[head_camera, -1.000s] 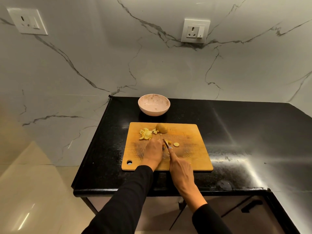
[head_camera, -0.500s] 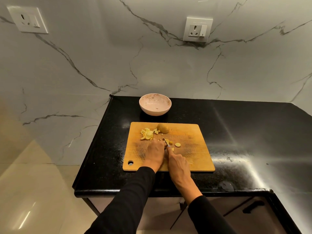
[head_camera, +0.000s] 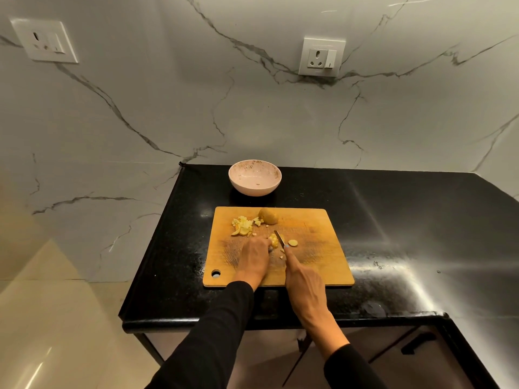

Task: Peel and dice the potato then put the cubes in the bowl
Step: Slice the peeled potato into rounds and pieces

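Left hand (head_camera: 254, 255) curled over a small potato piece (head_camera: 273, 240) at mid-board, fingertips pinning it down. Right hand (head_camera: 304, 282) closed round a knife (head_camera: 279, 237), forefinger stretched along the spine, blade just right of the held piece. Loose round slice (head_camera: 293, 243) just right of the blade. Heap of diced cubes (head_camera: 243, 226) beyond the left hand; uncut potato chunk (head_camera: 268, 216) at the far edge of the cutting board (head_camera: 317, 248). Bowl (head_camera: 254, 178) past the board on the black counter (head_camera: 407, 220).
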